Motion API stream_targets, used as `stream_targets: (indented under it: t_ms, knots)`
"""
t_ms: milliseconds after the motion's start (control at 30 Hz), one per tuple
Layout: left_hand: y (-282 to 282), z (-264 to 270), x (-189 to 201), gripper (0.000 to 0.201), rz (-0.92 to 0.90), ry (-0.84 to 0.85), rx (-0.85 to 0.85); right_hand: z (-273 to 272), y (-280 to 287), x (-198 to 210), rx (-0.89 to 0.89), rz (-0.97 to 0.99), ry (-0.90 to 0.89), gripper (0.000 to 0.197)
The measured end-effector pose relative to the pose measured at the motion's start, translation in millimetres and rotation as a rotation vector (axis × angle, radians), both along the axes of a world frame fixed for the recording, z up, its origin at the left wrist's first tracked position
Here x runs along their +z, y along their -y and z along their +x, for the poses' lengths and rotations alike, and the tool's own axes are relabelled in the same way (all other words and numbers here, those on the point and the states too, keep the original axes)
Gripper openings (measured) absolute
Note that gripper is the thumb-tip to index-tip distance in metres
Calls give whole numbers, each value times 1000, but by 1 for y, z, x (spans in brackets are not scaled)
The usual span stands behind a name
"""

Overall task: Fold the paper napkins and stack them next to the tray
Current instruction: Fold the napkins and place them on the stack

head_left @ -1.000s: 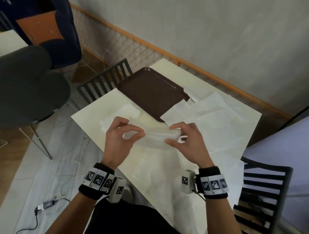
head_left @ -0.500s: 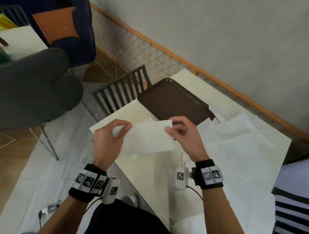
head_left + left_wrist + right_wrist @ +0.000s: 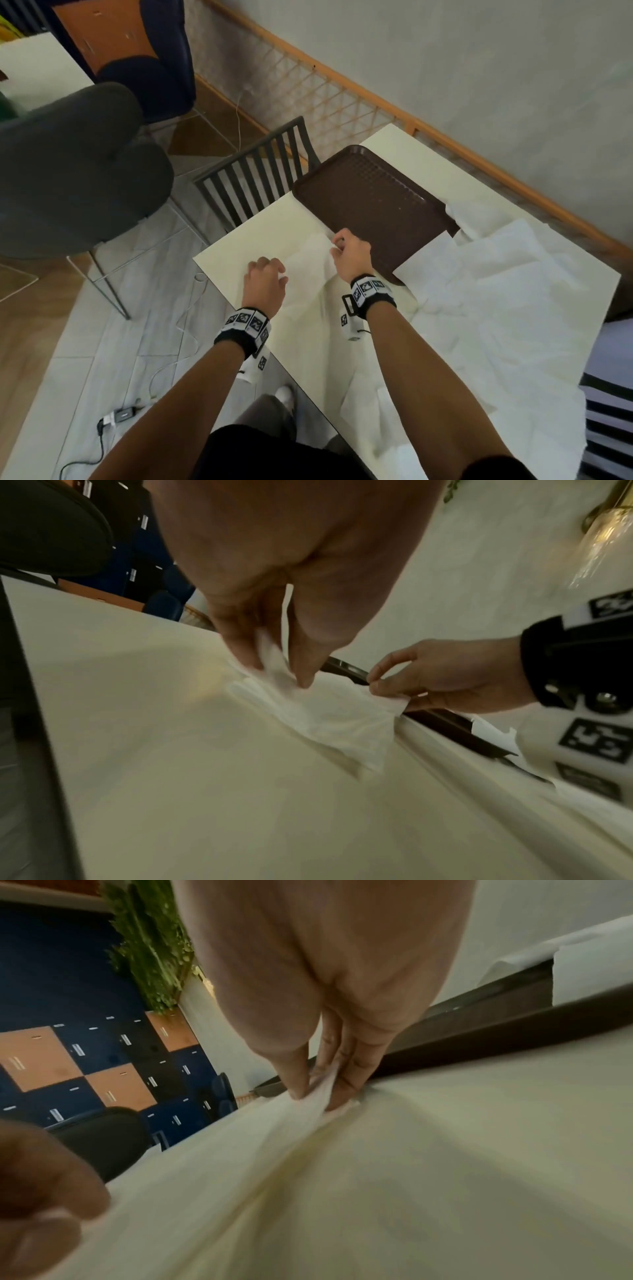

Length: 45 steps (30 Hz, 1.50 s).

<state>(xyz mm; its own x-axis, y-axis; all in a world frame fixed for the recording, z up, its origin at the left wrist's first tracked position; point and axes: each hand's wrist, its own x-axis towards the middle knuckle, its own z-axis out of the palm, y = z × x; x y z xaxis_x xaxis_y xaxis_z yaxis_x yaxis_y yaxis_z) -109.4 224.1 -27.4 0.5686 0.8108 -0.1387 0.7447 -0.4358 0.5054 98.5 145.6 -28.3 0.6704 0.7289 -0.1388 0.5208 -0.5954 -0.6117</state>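
Observation:
A folded white paper napkin point(image 3: 308, 255) lies low over the cream table point(image 3: 246, 240), just left of the brown tray point(image 3: 370, 202). My left hand point(image 3: 265, 274) pinches its near left corner between thumb and fingers point(image 3: 301, 669). My right hand point(image 3: 346, 246) pinches the far right corner beside the tray's rim point(image 3: 346, 669); in the right wrist view the napkin point(image 3: 318, 1093) bunches between the pinching fingers point(image 3: 298, 1085). Under the held napkin sits a small stack of folded napkins point(image 3: 253, 693).
Several unfolded white napkins point(image 3: 496, 291) cover the right half of the table, and one overlaps the tray's right end. A slatted dark chair point(image 3: 253, 178) stands past the table's left edge, a grey armchair point(image 3: 68, 164) further left. A cable lies on the floor.
Both hands have carried the folded napkin from in front of me forward and down to the table beside the tray. The head view has shifted left.

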Motion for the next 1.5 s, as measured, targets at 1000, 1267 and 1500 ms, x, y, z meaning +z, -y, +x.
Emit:
stream_targets:
  t_ms: [1000,1267,1500]
  knots:
    - [325,-2,68,20,-277,633,-121,-30,417,26,-427,316,-204,22]
    - [324,16,160,63,-336,546,-338,-24,425,81,57,462,-378,66]
    - [293,9,176,31,98,408,-393,-23,397,85,38,573,-89,13]
